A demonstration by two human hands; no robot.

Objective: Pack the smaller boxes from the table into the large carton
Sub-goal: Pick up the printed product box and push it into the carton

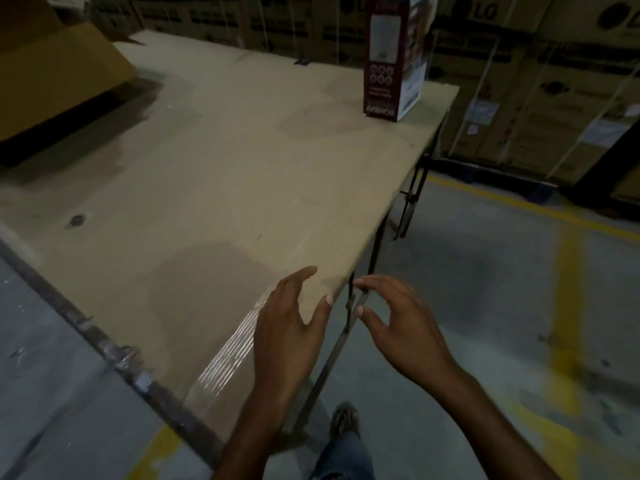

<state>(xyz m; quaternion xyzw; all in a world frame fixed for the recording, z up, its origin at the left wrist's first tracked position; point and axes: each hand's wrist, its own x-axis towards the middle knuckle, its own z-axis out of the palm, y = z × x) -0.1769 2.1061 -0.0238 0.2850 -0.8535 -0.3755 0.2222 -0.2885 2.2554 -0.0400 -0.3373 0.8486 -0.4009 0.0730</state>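
I see one small box (394,60) standing upright on the table (225,174), at the far corner, well ahead of both hands and slightly to the right of them. The large carton (59,74) sits far off to the left of the hands, at the table's other far end (only part of it shows). My left hand (291,334) hovers over the near corner, fingers spread wide, holding nothing. My right hand (405,327) hangs just beside it, past the table's edge, fingers loosely curled and empty.

text: "lg" logo | on: stacked cartons (485,12) behind table | small box (394,57) print: unreadable
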